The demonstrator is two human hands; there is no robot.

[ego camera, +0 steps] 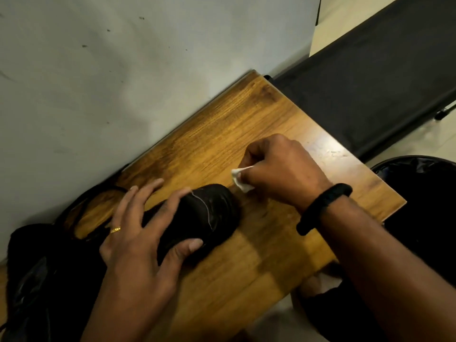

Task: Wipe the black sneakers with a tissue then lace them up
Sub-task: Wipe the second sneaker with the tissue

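Sneaker (209,213), black, is lying on its side on the wooden table (246,114), toe pointing toward the right hand (278,174). Left hand (138,233) is gripping the sneaker, with the thumb on the near side, the index finger curling over the top, and the other fingers spreading out. Right hand is pinching a white tissue (239,180) between curled fingers, just beside the toe; whether the tissue is touching it cannot be told. A black wristband (323,206) is sitting on the right wrist.
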